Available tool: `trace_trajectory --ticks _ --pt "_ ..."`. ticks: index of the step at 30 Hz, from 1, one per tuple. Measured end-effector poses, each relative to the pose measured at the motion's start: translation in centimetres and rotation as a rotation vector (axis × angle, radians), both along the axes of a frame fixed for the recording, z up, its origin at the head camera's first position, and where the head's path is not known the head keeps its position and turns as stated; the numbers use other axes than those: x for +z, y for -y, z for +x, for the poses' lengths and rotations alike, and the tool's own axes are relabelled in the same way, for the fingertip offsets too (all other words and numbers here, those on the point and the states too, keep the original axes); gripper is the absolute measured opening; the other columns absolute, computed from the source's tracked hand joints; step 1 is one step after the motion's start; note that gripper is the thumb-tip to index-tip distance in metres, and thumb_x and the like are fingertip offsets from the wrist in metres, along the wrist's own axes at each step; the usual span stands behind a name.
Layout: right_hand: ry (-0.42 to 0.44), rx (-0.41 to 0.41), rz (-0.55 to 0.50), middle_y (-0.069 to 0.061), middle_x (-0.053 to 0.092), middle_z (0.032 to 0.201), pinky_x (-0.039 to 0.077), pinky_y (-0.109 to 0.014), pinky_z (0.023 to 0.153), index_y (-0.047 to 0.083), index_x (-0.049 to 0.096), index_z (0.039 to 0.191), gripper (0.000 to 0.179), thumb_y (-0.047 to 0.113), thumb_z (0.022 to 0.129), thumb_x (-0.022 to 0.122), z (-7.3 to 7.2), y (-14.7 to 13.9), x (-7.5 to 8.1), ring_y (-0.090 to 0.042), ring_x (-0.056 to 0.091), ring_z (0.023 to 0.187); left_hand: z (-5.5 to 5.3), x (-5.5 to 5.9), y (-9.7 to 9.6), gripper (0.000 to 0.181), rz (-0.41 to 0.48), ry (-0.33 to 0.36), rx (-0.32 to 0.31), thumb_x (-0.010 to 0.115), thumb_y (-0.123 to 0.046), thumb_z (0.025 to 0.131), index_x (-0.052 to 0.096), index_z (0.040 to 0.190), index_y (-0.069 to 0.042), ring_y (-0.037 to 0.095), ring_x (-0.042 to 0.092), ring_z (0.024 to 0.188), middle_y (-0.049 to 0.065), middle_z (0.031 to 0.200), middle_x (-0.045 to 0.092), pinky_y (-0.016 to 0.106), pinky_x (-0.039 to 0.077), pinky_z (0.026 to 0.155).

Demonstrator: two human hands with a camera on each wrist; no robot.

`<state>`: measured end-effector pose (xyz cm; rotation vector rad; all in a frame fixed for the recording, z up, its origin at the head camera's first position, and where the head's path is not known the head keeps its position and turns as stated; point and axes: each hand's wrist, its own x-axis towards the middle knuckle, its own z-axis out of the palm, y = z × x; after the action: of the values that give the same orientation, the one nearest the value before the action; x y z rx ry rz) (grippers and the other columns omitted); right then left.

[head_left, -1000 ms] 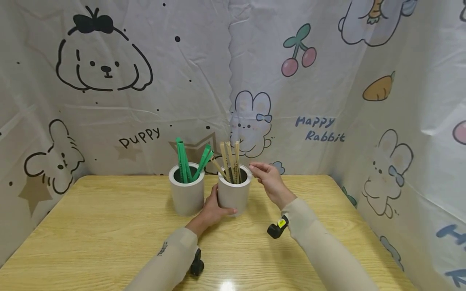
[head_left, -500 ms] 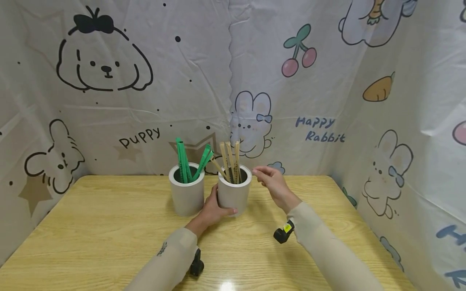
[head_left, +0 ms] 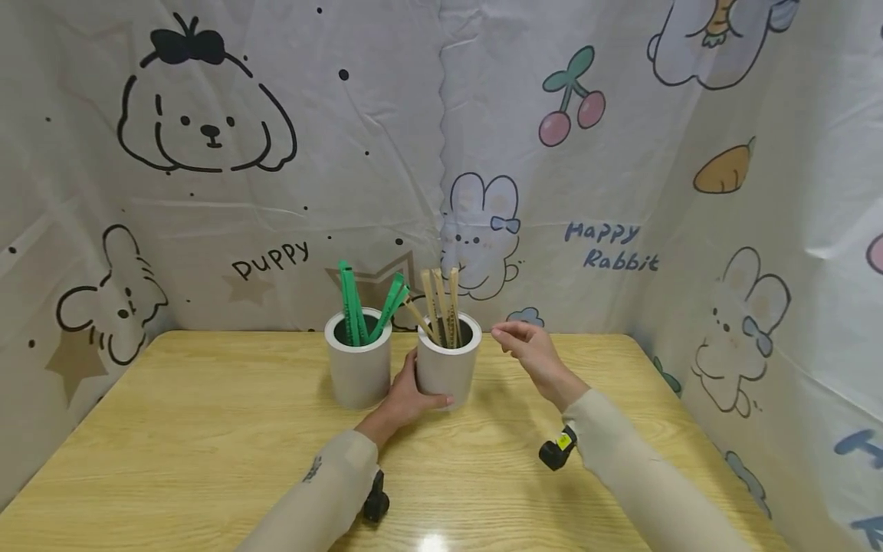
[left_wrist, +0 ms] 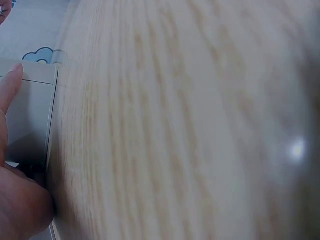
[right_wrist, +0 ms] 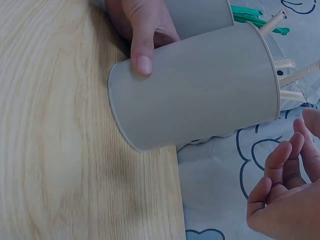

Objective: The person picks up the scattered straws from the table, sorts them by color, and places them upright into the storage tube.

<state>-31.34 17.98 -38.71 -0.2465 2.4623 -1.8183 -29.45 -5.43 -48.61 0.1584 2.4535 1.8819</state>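
Observation:
Two light grey cylindrical cups stand side by side at the table's back in the head view. The left cup [head_left: 359,376] holds slim green sticks [head_left: 350,307] with dark print. Slim tan sticks [head_left: 441,307] lean upright in the right cup [head_left: 447,372]. My left hand [head_left: 403,392] grips the right cup low on its side, thumb across the front, as the right wrist view also shows. To the right of that cup, apart from its rim, hovers my right hand [head_left: 538,356]. Its fingers are loosely bent, with nothing visible in them in the right wrist view [right_wrist: 287,195].
The wooden table [head_left: 207,437] ends just behind the cups. A white cloth [head_left: 386,176] with cartoon drawings hangs behind it and along the sides. A black wrist camera [head_left: 557,452] sits below the right sleeve, another [head_left: 375,498] by the left sleeve.
My right hand has drawn away from the right cup's rim, moving right and slightly down. My left hand keeps its grip on the cup. The head view has shifted slightly.

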Motion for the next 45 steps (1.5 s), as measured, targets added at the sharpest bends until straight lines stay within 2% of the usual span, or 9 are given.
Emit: trace_trajectory --ticks 9,18,23,26,30,34,39,45 --pt "-0.038 0.033 0.067 0.009 0.062 0.096 0.046 -0.025 0.082 0.000 0.068 0.117 0.027 0.021 0.101 0.063 0.3 -1.2 -0.2 -0.012 0.054 0.088 0.0 0.3 0.1 0.112 -0.008 0.004 -0.006 0.090 -0.015 0.076 0.016 0.160 -0.009 0.041 0.040 0.145 0.021 0.159 0.037 0.056 0.029 0.123" --pt "-0.035 0.059 0.136 -0.014 0.069 0.115 0.049 -0.025 0.082 -0.002 0.068 0.121 0.031 0.022 0.101 0.063 0.9 -2.1 -1.0 -0.013 0.058 0.092 0.0 0.4 0.1 0.113 -0.040 0.005 -0.009 0.089 -0.017 0.077 0.014 0.161 -0.010 0.041 0.039 0.146 0.021 0.160 0.036 0.056 0.029 0.123" --pt "-0.039 0.067 0.136 -0.011 0.071 0.114 0.051 -0.022 0.082 -0.004 0.069 0.118 0.028 0.017 0.101 0.062 1.2 -2.5 -1.7 -0.009 0.060 0.091 0.0 0.3 0.0 0.114 -0.055 -0.009 -0.012 0.090 -0.019 0.077 0.013 0.161 -0.010 0.041 0.040 0.145 0.022 0.159 0.037 0.056 0.029 0.122" --pt "-0.038 0.063 0.144 -0.011 0.071 0.114 0.051 -0.022 0.081 -0.004 0.070 0.116 0.026 0.015 0.101 0.062 1.3 -2.8 -2.1 -0.011 0.060 0.092 -0.1 0.1 0.0 0.114 -0.048 -0.024 -0.013 0.090 -0.018 0.076 0.014 0.161 -0.010 0.041 0.041 0.144 0.022 0.159 0.038 0.056 0.030 0.122" --pt "-0.023 0.052 0.166 -0.013 0.071 0.117 0.052 -0.028 0.085 -0.001 0.071 0.116 0.025 0.017 0.101 0.062 1.6 -3.3 -2.7 -0.018 0.060 0.096 -0.1 0.0 0.1 0.113 -0.030 -0.045 -0.017 0.089 -0.016 0.076 0.015 0.161 -0.009 0.041 0.043 0.143 0.022 0.158 0.040 0.056 0.032 0.121" --pt "-0.020 0.062 0.166 -0.017 0.071 0.119 0.053 -0.032 0.086 -0.003 0.070 0.117 0.027 0.017 0.101 0.062 1.9 -3.7 -3.4 -0.014 0.060 0.094 0.1 -0.1 0.1 0.113 -0.017 -0.039 -0.014 0.089 -0.015 0.076 0.015 0.161 -0.009 0.041 0.043 0.143 0.021 0.158 0.039 0.056 0.031 0.121" --pt "-0.023 0.086 0.147 -0.021 0.069 0.120 0.053 -0.028 0.080 -0.009 0.067 0.119 0.031 0.015 0.100 0.063 2.3 -3.7 -4.2 -0.006 0.058 0.085 0.4 0.1 0.1 0.113 -0.017 -0.049 -0.015 0.089 -0.014 0.076 0.014 0.162 -0.009 0.041 0.043 0.143 0.022 0.159 0.039 0.056 0.032 0.121" --pt "-0.033 0.096 0.167 -0.016 0.069 0.111 0.051 -0.027 0.076 -0.009 0.066 0.119 0.032 0.017 0.100 0.064 2.6 -3.5 -4.4 -0.008 0.056 0.083 0.5 0.1 0.0 0.114 -0.034 -0.061 -0.022 0.089 -0.015 0.077 0.013 0.162 -0.007 0.042 0.043 0.143 0.023 0.159 0.039 0.056 0.032 0.121"
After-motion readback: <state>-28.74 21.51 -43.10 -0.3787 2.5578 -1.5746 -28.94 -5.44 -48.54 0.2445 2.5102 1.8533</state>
